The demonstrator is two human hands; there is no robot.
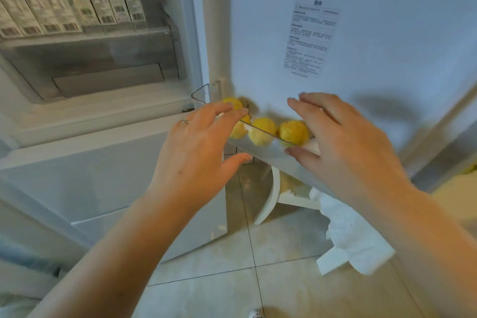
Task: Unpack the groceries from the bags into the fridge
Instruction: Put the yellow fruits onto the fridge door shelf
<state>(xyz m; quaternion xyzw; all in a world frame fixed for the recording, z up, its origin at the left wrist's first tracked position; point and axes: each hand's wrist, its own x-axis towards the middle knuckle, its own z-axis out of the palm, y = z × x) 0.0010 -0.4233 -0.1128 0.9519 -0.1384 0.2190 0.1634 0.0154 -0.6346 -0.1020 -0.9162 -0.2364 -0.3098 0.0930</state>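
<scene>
Several yellow lemons [262, 130] lie in a clear door bin [268, 153] on the open fridge door [374, 33]. My left hand [198, 147] hovers at the bin's left end, fingers spread and relaxed over the leftmost lemons, holding nothing. Over the right end is my right hand [343, 142], fingers straight, thumb close to the bin's front wall, also empty. A row of white milk cartons [77, 0] stands on a shelf inside the fridge at the upper left.
A clear crisper drawer [103, 70] sits under the carton shelf. The lower freezer door [103, 183] is closed. A white plastic bag [353, 240] lies on the tiled floor below the door, next to a white stool leg [271, 196].
</scene>
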